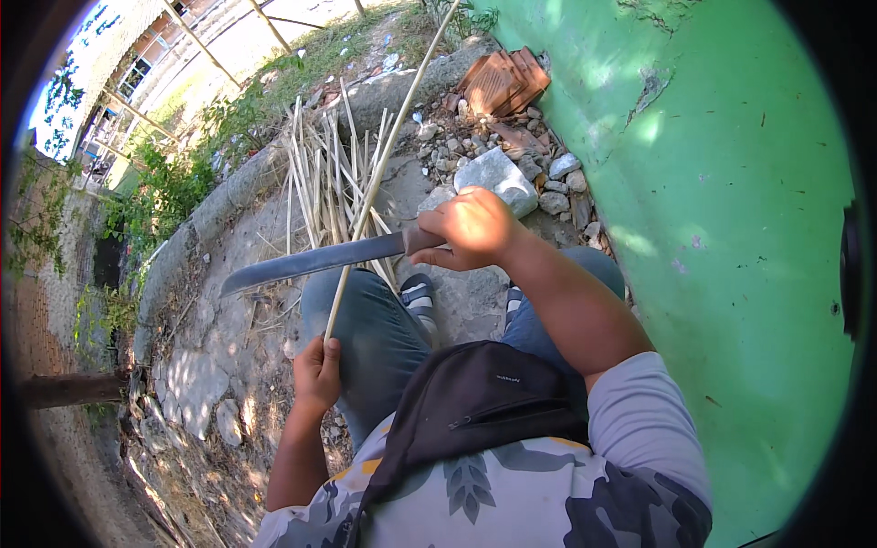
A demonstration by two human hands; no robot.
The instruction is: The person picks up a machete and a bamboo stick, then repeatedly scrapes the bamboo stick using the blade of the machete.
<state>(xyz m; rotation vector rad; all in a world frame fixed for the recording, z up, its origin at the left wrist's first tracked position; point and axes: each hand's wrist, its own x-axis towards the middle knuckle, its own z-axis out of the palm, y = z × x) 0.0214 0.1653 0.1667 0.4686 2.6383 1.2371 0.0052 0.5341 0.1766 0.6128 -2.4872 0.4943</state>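
The left grip [316,373] is clasping the long pale stick [418,90] near its lower end, apparently to steady it as it is slanting past the left knee [370,306]; the right grip [475,228] is grasping the machete [315,260] by its handle [420,240], leaving the blade [274,272] free and crossing the stick

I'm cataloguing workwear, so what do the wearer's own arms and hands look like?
The left hand and right hand are ungloved, and no watch or bracelet shows. The right arm has a plain, pale sleeve ending around the elbow. The left forearm is bare; its sleeve is hard to make out.
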